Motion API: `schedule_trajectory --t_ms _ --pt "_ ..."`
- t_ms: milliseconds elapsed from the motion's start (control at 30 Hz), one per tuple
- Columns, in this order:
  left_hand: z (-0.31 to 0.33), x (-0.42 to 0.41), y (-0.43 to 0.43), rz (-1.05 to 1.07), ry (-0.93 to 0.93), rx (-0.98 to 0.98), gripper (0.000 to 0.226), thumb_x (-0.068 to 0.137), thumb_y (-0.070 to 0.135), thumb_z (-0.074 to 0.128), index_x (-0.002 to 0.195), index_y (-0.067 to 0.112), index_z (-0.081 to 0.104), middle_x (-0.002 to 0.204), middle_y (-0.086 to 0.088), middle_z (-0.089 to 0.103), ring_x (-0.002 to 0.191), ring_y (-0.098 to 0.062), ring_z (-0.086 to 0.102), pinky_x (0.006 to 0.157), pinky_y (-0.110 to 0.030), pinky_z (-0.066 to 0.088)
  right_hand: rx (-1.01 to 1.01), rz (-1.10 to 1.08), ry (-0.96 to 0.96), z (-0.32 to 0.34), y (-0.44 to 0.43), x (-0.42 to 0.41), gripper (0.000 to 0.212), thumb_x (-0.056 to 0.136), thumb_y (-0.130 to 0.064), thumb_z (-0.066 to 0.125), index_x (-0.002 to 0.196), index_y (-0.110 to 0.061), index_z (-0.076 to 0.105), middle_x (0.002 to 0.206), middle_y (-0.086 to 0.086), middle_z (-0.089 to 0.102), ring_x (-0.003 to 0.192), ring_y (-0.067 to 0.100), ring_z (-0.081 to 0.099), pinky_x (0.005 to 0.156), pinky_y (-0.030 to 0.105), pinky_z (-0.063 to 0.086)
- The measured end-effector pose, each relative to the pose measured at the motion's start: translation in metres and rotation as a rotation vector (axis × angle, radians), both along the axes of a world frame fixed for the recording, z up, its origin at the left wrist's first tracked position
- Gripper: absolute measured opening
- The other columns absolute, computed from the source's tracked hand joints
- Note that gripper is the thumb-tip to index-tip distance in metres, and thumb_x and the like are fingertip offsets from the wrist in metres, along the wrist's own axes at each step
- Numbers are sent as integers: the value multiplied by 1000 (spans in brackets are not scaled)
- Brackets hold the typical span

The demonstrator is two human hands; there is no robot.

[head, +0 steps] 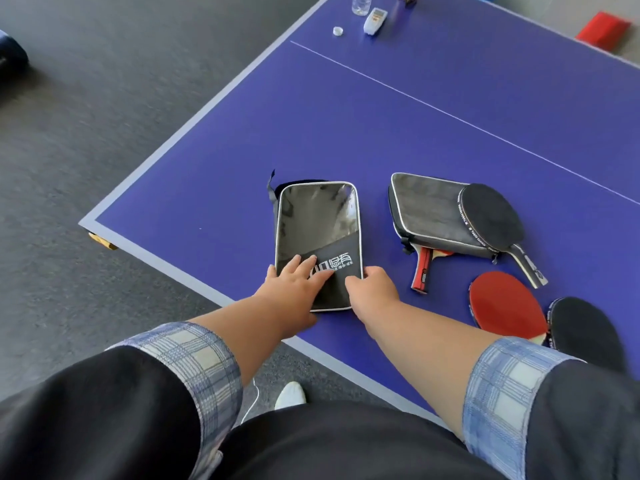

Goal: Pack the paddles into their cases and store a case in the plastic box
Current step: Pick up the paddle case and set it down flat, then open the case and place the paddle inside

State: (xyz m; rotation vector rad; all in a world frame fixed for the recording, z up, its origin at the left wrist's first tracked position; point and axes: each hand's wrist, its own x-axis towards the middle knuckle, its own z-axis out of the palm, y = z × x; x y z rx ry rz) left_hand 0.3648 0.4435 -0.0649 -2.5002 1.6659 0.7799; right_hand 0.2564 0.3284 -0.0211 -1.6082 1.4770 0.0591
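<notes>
Both hands are laid on the near end of the black case [318, 237], in the middle of the frame. Left hand [298, 289] is flat, fingers spread, pressed on the printed part; nothing is pinched. Right hand [372, 289] is curled at the case's lower right corner, thumb and fingers touching the edge. A firm hold can't be told from here.

Case is lying flat on the blue table [346, 116], near its front edge. A second case [433, 213] is seen to the right, w/ a black paddle [491, 216] lying on top & a red-handled paddle [424, 271] poking out from under it. Two more paddles are at lower right: a red one [505, 304] & a black one [585, 327], partly hidden by the sleeve. No plastic box is seen.

Step in hand, prob.: opening this case. To do it well, the case should be held still by the flat hand while the zip is found along the edge & pulled slowly round. Then a paddle should be slid in flat, handle last.
</notes>
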Motion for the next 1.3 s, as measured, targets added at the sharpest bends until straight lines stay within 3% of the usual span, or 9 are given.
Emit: schedule_trajectory --t_ms 300,467,600,700,767,900,1033,1167,1300 --pt "57 21 19 116 136 -390 116 70 73 63 144 52 -24 165 8 -2 144 -21 30 96 -41 49 34 129 -292 49 36 39 32 100 -40 42 122 -29 62 111 -6 68 104 19 62 93 37 49" --pt "68 44 63 220 42 -458 95 79 51 62 145 57 -7 164 12 -5 120 -25 56 70 -32 46 163 235 -410 57 58 69 32 104 -39 37 88 -40 65 91 -18 67 85 -2 61 69 13 41" --pt "59 53 102 404 -86 -474 88 81 49 62 148 50 6 164 7 -6 141 -29 32 100 -43 46 161 534 -359 48 75 96 34 100 -24 37 106 -33 70 98 -2 70 81 11 62 69 19 49" --pt "48 62 125 549 -188 -438 86 81 52 61 151 44 11 163 7 -4 144 -25 23 110 -44 35 33 918 -141 29 84 109 53 95 -21 43 146 -35 49 138 7 58 118 28 57 99 38 49" --pt "37 70 133 586 -234 -396 84 83 50 61 152 39 16 163 6 -6 148 -23 15 114 -43 29 -81 1105 74 15 88 112 64 97 -28 45 157 -37 27 162 8 27 146 37 27 115 45 35" --pt "16 76 134 578 -208 -212 77 90 51 55 155 33 17 162 7 -19 151 -19 -9 116 -41 27 -73 1209 311 -5 94 111 73 99 -29 47 158 -45 7 169 2 -8 153 40 -8 120 57 22" --pt "-1 75 123 548 -109 -26 68 96 51 49 155 36 18 165 0 -10 150 -28 -15 114 -50 31 -47 1171 335 -18 90 107 71 99 -33 46 159 -43 10 169 0 -12 153 39 -15 121 52 21" --pt "-8 77 109 389 -75 127 60 102 41 42 155 39 14 165 -7 -8 150 -31 -12 119 -49 10 -53 1150 290 -29 87 105 68 98 -34 47 158 -42 17 169 -2 -8 154 34 -13 120 52 22" --pt "-2 67 88 336 32 264 60 101 33 44 153 41 15 164 -9 2 151 -29 4 114 -48 28 -30 1080 128 -20 76 93 67 96 -32 52 158 -33 27 169 7 4 155 30 3 123 45 21"
